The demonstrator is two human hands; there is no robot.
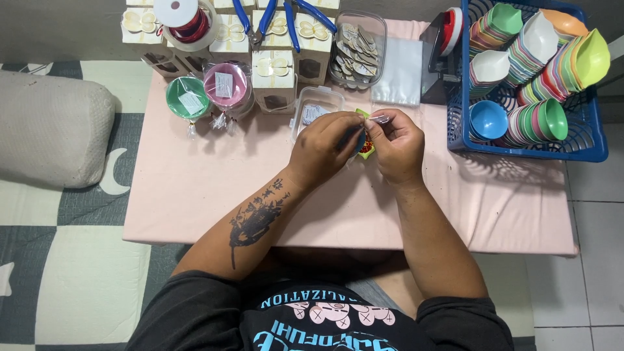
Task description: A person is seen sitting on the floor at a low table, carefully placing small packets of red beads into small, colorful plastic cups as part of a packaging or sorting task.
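Note:
My left hand and my right hand meet over the middle of a pink table. Between their fingers sits a small green bowl with a red and yellow filling, wrapped in clear plastic film. Both hands pinch the film at the top of the bowl. Most of the bowl is hidden behind my fingers. A small clear plastic box lies just beyond my left hand.
A blue basket of stacked coloured bowls stands at the right. Wrapped green and pink bowls, small cardboard boxes, a ribbon spool, blue pliers and a tub of tags line the far edge. A grey cushion lies at the left.

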